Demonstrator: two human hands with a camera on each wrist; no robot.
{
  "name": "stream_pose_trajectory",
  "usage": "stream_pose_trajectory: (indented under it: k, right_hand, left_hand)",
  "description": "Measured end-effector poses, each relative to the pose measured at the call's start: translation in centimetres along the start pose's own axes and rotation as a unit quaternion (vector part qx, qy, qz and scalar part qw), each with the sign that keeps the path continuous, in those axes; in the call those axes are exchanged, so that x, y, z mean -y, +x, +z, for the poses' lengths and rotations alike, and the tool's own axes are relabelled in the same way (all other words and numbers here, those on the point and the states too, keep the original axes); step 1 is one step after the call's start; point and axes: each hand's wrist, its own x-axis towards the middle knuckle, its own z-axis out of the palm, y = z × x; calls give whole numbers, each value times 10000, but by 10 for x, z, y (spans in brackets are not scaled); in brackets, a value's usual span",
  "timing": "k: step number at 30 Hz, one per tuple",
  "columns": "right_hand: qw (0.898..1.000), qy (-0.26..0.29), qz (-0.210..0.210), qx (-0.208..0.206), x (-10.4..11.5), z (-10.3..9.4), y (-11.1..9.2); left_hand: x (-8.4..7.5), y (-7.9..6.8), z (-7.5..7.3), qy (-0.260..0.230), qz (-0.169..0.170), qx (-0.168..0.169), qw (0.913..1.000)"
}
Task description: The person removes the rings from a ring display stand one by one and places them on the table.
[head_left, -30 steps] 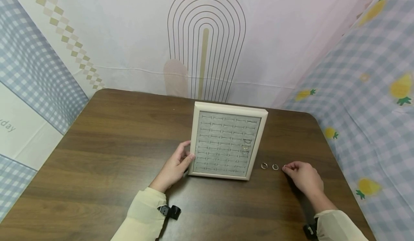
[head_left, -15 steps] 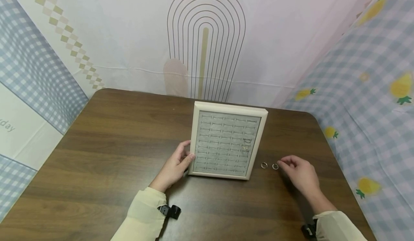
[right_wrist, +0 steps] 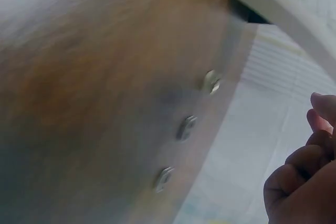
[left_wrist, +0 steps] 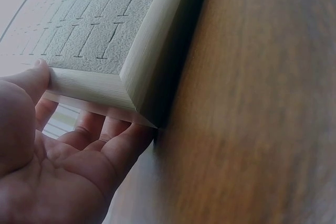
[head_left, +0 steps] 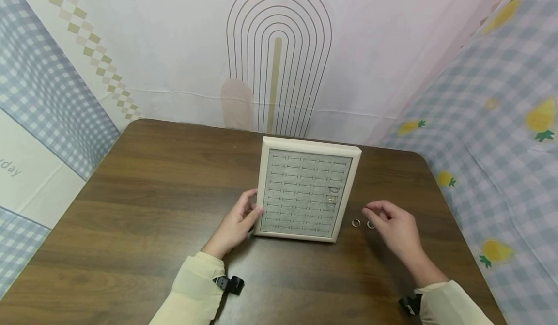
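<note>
A ring display board in a cream frame stands leaning back on the table, its grey padded face cut with rows of slots. My left hand grips its left edge, thumb on the front and fingers behind, as the left wrist view shows. Three rings lie in a row on the table, seen whole in the right wrist view: the nearest ring, the middle ring and the far ring. Over them hovers my right hand, thumb and index finger close together, nothing visible between them.
A few rings sit in slots at the right side of the board. The wooden table meets a patterned backdrop cloth behind, and a checked cloth hangs on the right.
My right hand has lifted from the far ring and moved left toward the board, passing over the middle ring. The left hand and the board stay where they were.
</note>
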Motion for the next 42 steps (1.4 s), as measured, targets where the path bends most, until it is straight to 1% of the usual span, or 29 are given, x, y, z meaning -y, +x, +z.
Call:
stream_pose_trajectory:
  k: [6, 13, 18, 22, 32, 42]
  right_hand:
    - [9989, 226, -385, -165, 21, 2, 9]
    - [9965, 371, -671, -333, 39, 4, 19]
    - [9946, 579, -801, -302, 50, 5, 21]
    - [9936, 612, -917, -232, 59, 7, 23]
    - [9935, 623, -949, 14, 78, 13, 29]
    - [9965, 66, -811, 175, 90, 16, 35]
  left_hand:
    - [-2, 0, 0, 38, -58, -23, 10000]
    - [-1, -1, 1, 11, -98, -37, 9999]
    - [-1, -1, 1, -10, -104, -33, 9999]
    - [-2, -1, 1, 4, -77, -48, 10000]
    - [-1, 0, 1, -74, -32, -18, 10000]
    - [-1, 0, 1, -104, -25, -30, 9999]
